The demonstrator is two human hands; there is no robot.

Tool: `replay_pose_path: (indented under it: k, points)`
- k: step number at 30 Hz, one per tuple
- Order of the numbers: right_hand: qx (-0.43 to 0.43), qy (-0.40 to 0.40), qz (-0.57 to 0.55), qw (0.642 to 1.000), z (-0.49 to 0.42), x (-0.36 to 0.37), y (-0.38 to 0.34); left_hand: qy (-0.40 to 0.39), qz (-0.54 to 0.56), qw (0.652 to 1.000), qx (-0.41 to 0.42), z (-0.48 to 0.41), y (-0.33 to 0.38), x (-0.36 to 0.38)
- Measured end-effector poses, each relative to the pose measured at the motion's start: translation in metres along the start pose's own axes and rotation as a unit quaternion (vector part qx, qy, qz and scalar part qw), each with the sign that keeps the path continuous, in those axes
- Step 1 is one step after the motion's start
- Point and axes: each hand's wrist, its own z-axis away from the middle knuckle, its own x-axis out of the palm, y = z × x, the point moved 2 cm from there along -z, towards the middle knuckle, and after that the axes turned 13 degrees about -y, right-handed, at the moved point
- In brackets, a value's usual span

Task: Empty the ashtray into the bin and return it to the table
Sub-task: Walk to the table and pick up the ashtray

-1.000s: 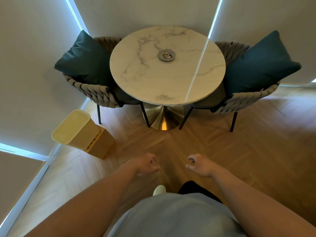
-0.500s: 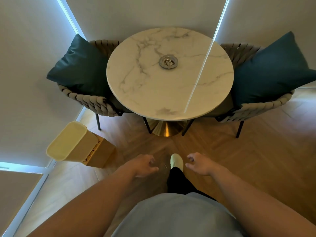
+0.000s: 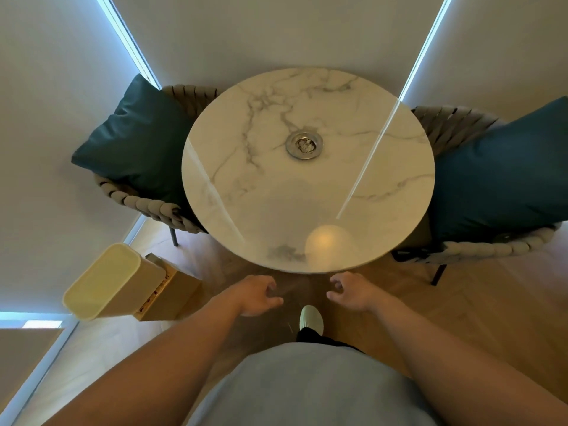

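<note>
A round silver ashtray (image 3: 304, 145) with dark ash in its bowl sits near the middle of the round white marble table (image 3: 264, 210). On the floor at the lower left stands a pale yellow bin (image 3: 113, 281), its open top tilted toward the wall. My left hand (image 3: 256, 295) and my right hand (image 3: 350, 290) hover just short of the table's near edge, both holding nothing, fingers loosely curled and apart. The ashtray lies well beyond both hands.
Two woven chairs with dark teal cushions (image 3: 138, 142) (image 3: 504, 173) flank the table left and right. A brown cardboard box (image 3: 172, 296) sits against the bin. My light shoe (image 3: 311, 316) is on the wood floor between my hands. Window blinds close off the back.
I have stepped closer: the table now fills more of the view and its near edge reaches my hands. Both hands stay empty and held in front of me.
</note>
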Motion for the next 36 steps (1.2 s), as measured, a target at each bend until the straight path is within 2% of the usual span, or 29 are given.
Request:
replay_pose_path:
  k: [13, 27, 36]
  points:
    - [-0.024, -0.001, -0.006, 1.0, -0.026, -0.083, 0.001, 0.006, 0.045, 0.999, 0.003, -0.042, 0.032, -0.06]
    - [0.024, 0.024, -0.034, 0.999, -0.064, -0.154, -0.027, -0.028, -0.016, 0.999, 0.038, -0.096, 0.02, -0.169]
    - [0.054, 0.07, -0.038, 0.995, -0.096, -0.208, -0.06, -0.002, -0.014, 0.997, 0.08, -0.133, -0.001, -0.245]
